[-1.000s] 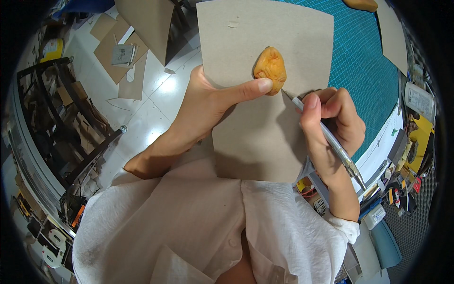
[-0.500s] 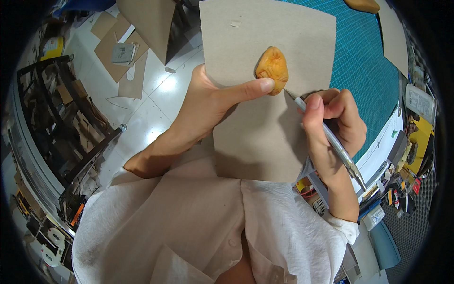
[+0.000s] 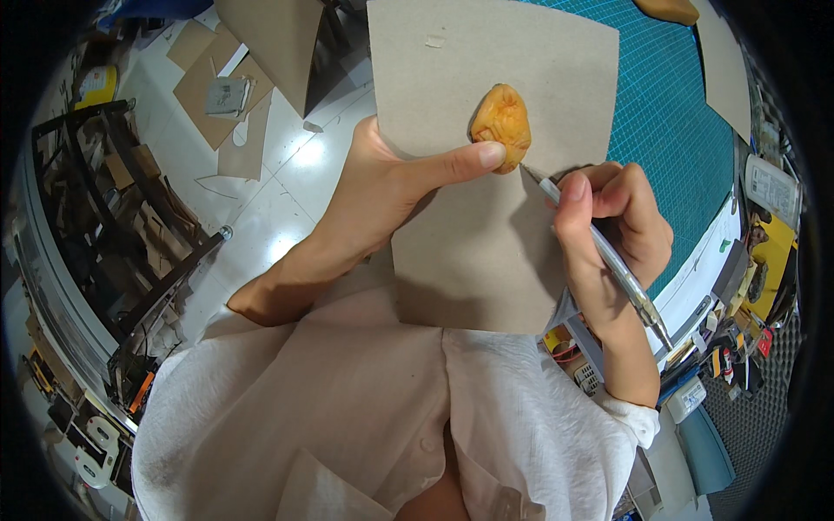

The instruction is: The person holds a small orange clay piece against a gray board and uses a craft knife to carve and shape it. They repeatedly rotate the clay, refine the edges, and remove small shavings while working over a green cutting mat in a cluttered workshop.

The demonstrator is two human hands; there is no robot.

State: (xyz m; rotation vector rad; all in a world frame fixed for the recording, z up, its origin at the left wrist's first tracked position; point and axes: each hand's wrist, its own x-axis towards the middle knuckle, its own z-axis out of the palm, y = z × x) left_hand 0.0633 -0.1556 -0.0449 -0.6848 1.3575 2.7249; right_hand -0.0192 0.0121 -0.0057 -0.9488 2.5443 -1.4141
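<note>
A glossy orange, wrinkled lump [image 3: 502, 117], roughly oval, lies on a sheet of grey-brown cardboard [image 3: 486, 260]. My left hand [image 3: 387, 178] grips the sheet from its left side, its thumb pressing down on the lump's lower end; the other fingers are hidden beneath the cardboard. In my right hand [image 3: 612, 213] is a slim silver pen-shaped tool [image 3: 618, 265], pinched between thumb and fingers. Its thin dark point reaches the cardboard right by the lump's lower right edge; whether it touches the lump I cannot tell.
A teal cutting mat [image 3: 673, 113] covers the table beyond the sheet. Tools and small items crowd the right side near a yellow board [image 3: 771, 265]. On the left stand a black metal frame [image 3: 95, 217] and cardboard scraps [image 3: 195, 95] on the white floor.
Almost nothing differs. The tool and my right fingers have shifted very slightly, and the sheet with the lump has moved a hair to the right.
</note>
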